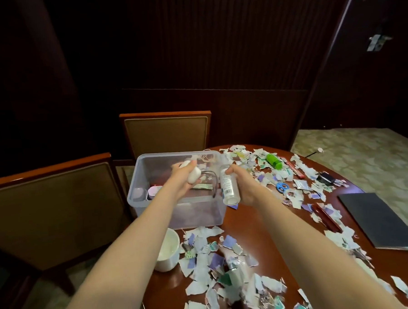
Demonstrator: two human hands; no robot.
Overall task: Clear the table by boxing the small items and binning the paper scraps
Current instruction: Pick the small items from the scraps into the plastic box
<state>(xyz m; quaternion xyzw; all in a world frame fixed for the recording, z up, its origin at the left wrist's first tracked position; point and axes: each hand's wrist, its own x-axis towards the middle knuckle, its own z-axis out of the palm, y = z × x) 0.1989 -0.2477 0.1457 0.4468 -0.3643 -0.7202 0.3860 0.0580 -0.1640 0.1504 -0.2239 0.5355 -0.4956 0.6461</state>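
Two padded chairs, one at the far left and one behind it, stand by the round wooden table. A white cup sits at the table's left edge, just in front of a clear plastic box. The box holds a pink round tub, a black cable and other small items that are hard to make out.

The left hand is held over the open box, its grip closed round a white oval thing. Just beside it, the right hand is above the box's right end. Its grip is wrapped round a clear bottle, which is tilted with its base toward the camera.

Torn paper scraps cover the table in front of the box and to its right. Among them lie a green tube, blue scissors and a red pen. A dark folder lies at the right edge.
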